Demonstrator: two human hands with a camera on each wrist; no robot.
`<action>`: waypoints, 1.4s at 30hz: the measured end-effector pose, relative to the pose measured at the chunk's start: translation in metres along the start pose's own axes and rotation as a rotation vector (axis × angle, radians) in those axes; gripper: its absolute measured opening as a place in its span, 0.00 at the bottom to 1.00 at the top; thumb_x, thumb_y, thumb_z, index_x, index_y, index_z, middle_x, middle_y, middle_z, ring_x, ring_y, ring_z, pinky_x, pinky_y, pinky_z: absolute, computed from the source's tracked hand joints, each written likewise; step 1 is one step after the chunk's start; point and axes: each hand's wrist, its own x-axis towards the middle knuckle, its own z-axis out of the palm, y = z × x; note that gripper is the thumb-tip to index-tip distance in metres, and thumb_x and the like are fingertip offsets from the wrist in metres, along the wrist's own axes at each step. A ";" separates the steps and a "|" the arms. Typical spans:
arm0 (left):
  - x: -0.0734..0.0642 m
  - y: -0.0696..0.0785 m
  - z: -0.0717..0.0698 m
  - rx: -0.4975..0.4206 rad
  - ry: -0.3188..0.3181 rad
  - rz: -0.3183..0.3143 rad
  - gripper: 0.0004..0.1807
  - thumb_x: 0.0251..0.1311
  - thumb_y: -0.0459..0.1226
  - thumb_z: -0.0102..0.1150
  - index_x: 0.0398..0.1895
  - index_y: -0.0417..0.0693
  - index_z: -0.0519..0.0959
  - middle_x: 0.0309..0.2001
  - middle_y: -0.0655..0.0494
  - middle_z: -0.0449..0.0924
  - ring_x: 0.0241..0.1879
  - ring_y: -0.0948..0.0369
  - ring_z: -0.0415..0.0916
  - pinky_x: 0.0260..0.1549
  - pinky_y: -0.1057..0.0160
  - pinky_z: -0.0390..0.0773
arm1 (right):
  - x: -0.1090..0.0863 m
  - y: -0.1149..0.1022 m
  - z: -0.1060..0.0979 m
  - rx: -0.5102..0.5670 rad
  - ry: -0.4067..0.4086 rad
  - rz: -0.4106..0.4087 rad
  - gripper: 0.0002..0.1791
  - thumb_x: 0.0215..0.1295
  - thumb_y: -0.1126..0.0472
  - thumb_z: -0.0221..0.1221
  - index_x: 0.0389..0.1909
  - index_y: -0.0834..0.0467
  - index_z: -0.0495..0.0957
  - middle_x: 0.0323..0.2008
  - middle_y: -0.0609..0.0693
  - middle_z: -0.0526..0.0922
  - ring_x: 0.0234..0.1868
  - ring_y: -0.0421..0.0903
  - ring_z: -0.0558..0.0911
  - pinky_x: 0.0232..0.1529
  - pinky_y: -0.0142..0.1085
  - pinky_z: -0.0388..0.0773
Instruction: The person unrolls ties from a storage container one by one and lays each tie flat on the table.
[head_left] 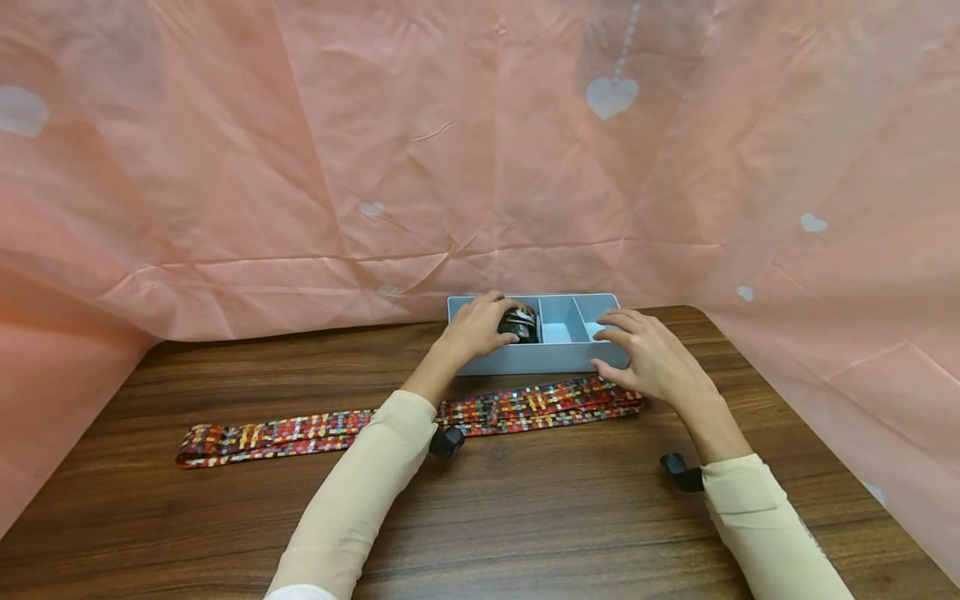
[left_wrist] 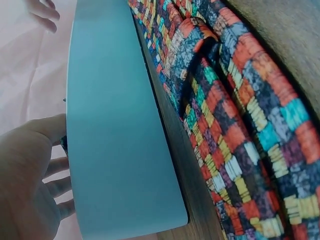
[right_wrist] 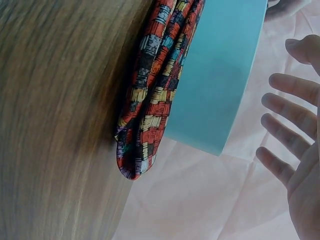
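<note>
Sleeves point(head_left: 360, 492) cropped; fingers point(head_left: 502, 307) overlap black object point(head_left: 523, 325).

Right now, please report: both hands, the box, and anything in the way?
Left hand at dark item in box, grip unclear. Right hand empty, by box's right end. Folded cloth along box's near side, maybe in the way.

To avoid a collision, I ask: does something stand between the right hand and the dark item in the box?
Yes: two dividers of the light-blue box stand between the right hand and the dark item. The left hand is at the item's left side.
</note>
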 end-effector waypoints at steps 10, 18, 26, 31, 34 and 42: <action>0.005 -0.008 0.002 -0.039 0.004 0.015 0.31 0.66 0.47 0.70 0.68 0.47 0.76 0.68 0.50 0.75 0.69 0.51 0.70 0.67 0.47 0.69 | 0.002 0.000 0.002 0.019 0.022 -0.024 0.19 0.54 0.54 0.72 0.41 0.65 0.86 0.52 0.65 0.84 0.56 0.66 0.80 0.55 0.61 0.76; 0.008 -0.014 0.002 -0.086 -0.011 0.004 0.28 0.65 0.47 0.71 0.64 0.46 0.79 0.62 0.50 0.80 0.68 0.51 0.71 0.67 0.49 0.69 | 0.004 -0.001 0.004 0.028 0.033 -0.024 0.19 0.54 0.55 0.72 0.40 0.65 0.86 0.53 0.65 0.83 0.55 0.66 0.80 0.53 0.60 0.77; 0.009 -0.015 0.003 -0.123 -0.017 0.013 0.27 0.64 0.46 0.72 0.62 0.44 0.78 0.58 0.48 0.81 0.63 0.51 0.74 0.64 0.50 0.70 | 0.003 -0.002 0.003 0.026 0.015 -0.011 0.18 0.54 0.55 0.72 0.40 0.64 0.87 0.53 0.65 0.82 0.56 0.66 0.80 0.54 0.61 0.76; 0.009 -0.016 0.003 -0.158 -0.027 0.000 0.28 0.63 0.46 0.73 0.62 0.45 0.77 0.58 0.50 0.81 0.69 0.51 0.67 0.70 0.49 0.61 | 0.003 -0.001 0.003 0.026 0.007 -0.005 0.18 0.55 0.55 0.72 0.40 0.64 0.87 0.54 0.65 0.82 0.56 0.66 0.80 0.54 0.61 0.76; 0.010 -0.016 0.003 -0.162 -0.032 -0.009 0.27 0.62 0.45 0.73 0.61 0.45 0.77 0.57 0.50 0.81 0.71 0.51 0.63 0.71 0.49 0.59 | 0.003 -0.001 0.003 0.028 -0.001 0.002 0.18 0.55 0.54 0.72 0.41 0.64 0.87 0.54 0.65 0.82 0.57 0.65 0.80 0.54 0.61 0.76; 0.011 -0.017 0.005 -0.182 -0.015 -0.023 0.25 0.61 0.43 0.75 0.58 0.46 0.78 0.56 0.50 0.81 0.67 0.52 0.66 0.69 0.50 0.61 | 0.004 -0.003 0.004 0.037 0.005 -0.005 0.18 0.55 0.55 0.72 0.40 0.64 0.87 0.53 0.65 0.82 0.56 0.65 0.80 0.55 0.60 0.76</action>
